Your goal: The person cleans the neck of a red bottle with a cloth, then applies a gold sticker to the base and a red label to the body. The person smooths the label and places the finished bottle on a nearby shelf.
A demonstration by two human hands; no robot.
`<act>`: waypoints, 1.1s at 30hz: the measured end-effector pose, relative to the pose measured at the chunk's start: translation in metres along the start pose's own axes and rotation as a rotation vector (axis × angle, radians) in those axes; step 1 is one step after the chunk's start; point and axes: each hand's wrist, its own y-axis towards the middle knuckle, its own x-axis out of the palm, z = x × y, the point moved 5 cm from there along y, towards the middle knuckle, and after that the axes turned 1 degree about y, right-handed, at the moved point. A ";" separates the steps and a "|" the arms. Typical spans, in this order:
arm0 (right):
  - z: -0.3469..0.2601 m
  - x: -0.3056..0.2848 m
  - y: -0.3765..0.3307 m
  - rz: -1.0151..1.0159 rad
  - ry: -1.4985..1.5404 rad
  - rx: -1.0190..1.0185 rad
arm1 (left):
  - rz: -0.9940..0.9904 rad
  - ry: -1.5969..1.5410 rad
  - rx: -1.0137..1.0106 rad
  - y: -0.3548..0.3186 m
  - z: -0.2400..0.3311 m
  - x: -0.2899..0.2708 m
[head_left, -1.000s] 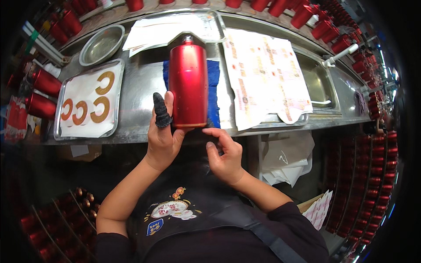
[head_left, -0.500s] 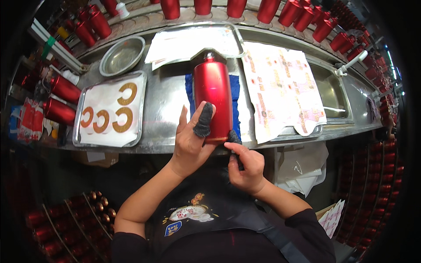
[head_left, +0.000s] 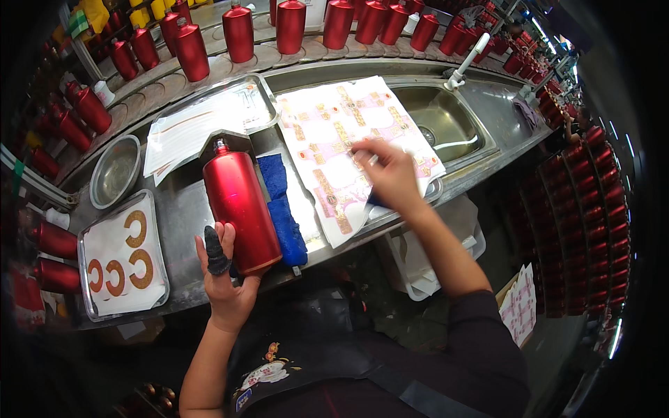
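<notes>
A glossy red bottle [head_left: 240, 202] lies on the steel counter, its neck in a grey notched rest and its base toward me. My left hand [head_left: 228, 285] holds it at the lower left, thumb by the base and fingers along the side; a black cover wraps one finger. Under the bottle's right side shows a blue cloth [head_left: 282, 216]. My right hand [head_left: 390, 174] is over a white sheet of pink and gold labels [head_left: 334, 125], fingers bent and blurred by motion. Whether it touches the sheet or holds anything, I cannot tell.
At left, a steel tray [head_left: 164, 289] carries several gold C-shaped pieces on white paper; behind it is a metal bowl [head_left: 115, 171]. Another tray [head_left: 268, 104] holds white sheets. A sink [head_left: 446, 118] with a white tap [head_left: 474, 56] is at right. Red bottles line a slatted conveyor [head_left: 139, 90].
My right hand has left the bottle's base and moved right, over the label sheet. My left hand stays at the bottle. The view has turned to the right.
</notes>
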 end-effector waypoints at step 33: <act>0.261 -0.225 0.126 -0.031 -0.171 0.574 | 0.000 0.023 0.013 -0.003 -0.003 0.004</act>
